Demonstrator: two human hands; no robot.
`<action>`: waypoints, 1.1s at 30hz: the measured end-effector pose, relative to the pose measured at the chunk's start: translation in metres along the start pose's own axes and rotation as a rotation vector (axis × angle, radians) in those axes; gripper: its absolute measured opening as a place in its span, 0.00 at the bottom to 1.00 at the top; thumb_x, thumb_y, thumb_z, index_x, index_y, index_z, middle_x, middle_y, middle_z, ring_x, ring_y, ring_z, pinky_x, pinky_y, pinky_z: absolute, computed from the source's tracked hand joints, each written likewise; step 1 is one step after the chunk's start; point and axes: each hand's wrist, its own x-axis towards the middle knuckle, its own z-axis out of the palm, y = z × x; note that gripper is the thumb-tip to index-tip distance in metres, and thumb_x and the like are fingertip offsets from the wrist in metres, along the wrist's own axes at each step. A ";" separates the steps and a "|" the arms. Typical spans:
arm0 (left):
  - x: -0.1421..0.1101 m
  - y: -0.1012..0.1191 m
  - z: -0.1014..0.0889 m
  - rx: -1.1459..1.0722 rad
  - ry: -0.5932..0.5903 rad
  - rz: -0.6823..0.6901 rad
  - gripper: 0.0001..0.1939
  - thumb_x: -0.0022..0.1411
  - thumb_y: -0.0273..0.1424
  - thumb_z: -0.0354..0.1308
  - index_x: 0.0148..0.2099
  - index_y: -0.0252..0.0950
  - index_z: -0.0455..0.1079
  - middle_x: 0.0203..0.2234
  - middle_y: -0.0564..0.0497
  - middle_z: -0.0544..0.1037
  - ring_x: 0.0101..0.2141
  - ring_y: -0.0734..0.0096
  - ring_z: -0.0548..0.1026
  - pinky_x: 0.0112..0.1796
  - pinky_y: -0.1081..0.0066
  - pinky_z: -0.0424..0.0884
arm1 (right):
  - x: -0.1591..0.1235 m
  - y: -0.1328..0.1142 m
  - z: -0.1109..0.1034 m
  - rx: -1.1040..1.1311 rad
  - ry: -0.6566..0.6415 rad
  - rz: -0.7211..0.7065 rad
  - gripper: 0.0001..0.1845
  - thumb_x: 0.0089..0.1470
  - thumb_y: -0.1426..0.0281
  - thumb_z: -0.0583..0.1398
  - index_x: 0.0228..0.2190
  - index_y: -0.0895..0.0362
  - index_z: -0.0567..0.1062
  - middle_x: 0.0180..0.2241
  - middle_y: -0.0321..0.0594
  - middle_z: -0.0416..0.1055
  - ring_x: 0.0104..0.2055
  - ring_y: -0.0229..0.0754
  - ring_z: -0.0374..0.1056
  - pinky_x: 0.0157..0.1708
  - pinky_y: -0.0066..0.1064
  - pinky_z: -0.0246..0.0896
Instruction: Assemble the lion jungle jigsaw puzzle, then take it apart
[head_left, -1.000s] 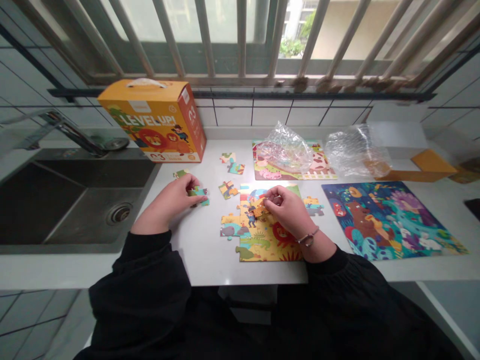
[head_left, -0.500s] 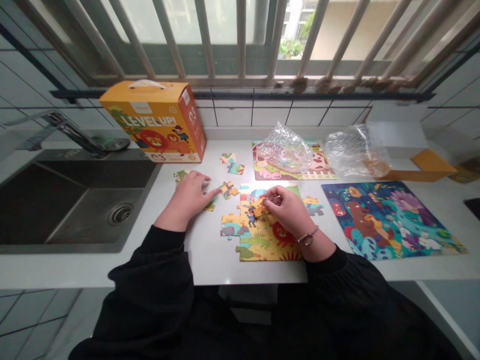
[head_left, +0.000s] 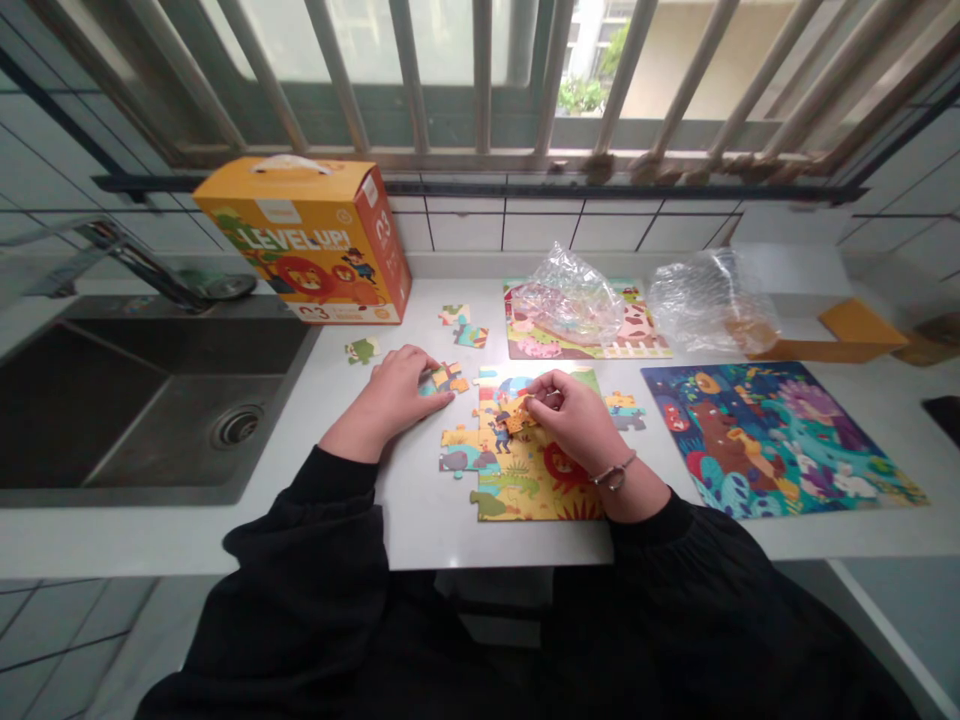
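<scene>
A partly joined jigsaw puzzle (head_left: 525,480) with a lion, a crocodile and a small figure in a hat lies flat on the counter. Over its upper part my right hand (head_left: 566,415) is closed in a pinch on an orange spotted puzzle piece (head_left: 516,418); whether that piece is joined to its neighbours I cannot tell. To the left, my left hand (head_left: 397,395) has its thumb and fingertips closed at the edge of a yellow-and-brown puzzle piece (head_left: 451,378). Joined grey-and-yellow pieces (head_left: 459,452) stick out at the puzzle's left side.
Loose pieces include a green one (head_left: 362,350), a pair (head_left: 469,333) farther back, and some (head_left: 626,412) right of the puzzle. An orange box (head_left: 315,250) stands beside the sink (head_left: 247,480). Crumpled plastic (head_left: 574,300) covers a farm puzzle (head_left: 645,345); a dark-blue puzzle (head_left: 772,440) lies right.
My left hand has moved right and closed at the yellow-and-brown piece, which has shifted slightly left. The green piece is now uncovered. My right hand keeps its place.
</scene>
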 end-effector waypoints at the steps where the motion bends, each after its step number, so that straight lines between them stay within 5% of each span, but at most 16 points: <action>1: 0.000 0.000 0.000 -0.003 0.004 0.003 0.21 0.64 0.46 0.73 0.52 0.39 0.78 0.53 0.40 0.80 0.56 0.45 0.76 0.61 0.49 0.72 | 0.000 -0.001 0.000 0.005 -0.004 0.001 0.08 0.59 0.62 0.67 0.38 0.52 0.78 0.26 0.31 0.75 0.27 0.41 0.69 0.30 0.33 0.59; 11: -0.003 0.000 -0.004 0.064 0.079 -0.079 0.26 0.69 0.45 0.66 0.61 0.34 0.78 0.58 0.34 0.80 0.61 0.39 0.77 0.65 0.46 0.72 | -0.001 -0.006 -0.004 -0.171 0.091 -0.132 0.03 0.61 0.70 0.64 0.38 0.53 0.79 0.34 0.38 0.81 0.36 0.45 0.76 0.40 0.37 0.68; 16: -0.009 -0.015 -0.013 0.040 0.051 -0.079 0.35 0.62 0.48 0.72 0.66 0.36 0.74 0.62 0.34 0.80 0.62 0.40 0.78 0.66 0.48 0.72 | -0.016 0.012 -0.049 -0.438 0.246 -0.213 0.10 0.66 0.64 0.64 0.45 0.55 0.81 0.47 0.52 0.83 0.51 0.57 0.79 0.55 0.49 0.73; 19: -0.011 -0.029 -0.016 0.047 -0.007 -0.097 0.35 0.59 0.46 0.72 0.64 0.37 0.75 0.57 0.36 0.82 0.58 0.41 0.80 0.63 0.50 0.75 | -0.035 0.034 -0.087 -0.659 0.207 -0.153 0.17 0.66 0.61 0.66 0.53 0.55 0.82 0.53 0.57 0.83 0.56 0.64 0.79 0.60 0.55 0.72; 24: -0.011 -0.038 -0.013 0.148 0.065 -0.157 0.30 0.59 0.38 0.67 0.63 0.34 0.77 0.54 0.34 0.82 0.57 0.39 0.80 0.61 0.48 0.76 | -0.055 0.057 -0.116 -0.778 0.031 -0.149 0.17 0.64 0.64 0.68 0.53 0.57 0.82 0.55 0.58 0.84 0.57 0.63 0.81 0.59 0.53 0.75; 33: -0.012 -0.021 -0.019 0.079 0.155 -0.119 0.23 0.65 0.39 0.64 0.58 0.34 0.78 0.55 0.33 0.81 0.60 0.40 0.78 0.65 0.48 0.73 | -0.068 0.063 -0.117 -0.773 0.139 -0.084 0.17 0.62 0.64 0.65 0.51 0.55 0.81 0.47 0.53 0.85 0.47 0.58 0.82 0.50 0.48 0.76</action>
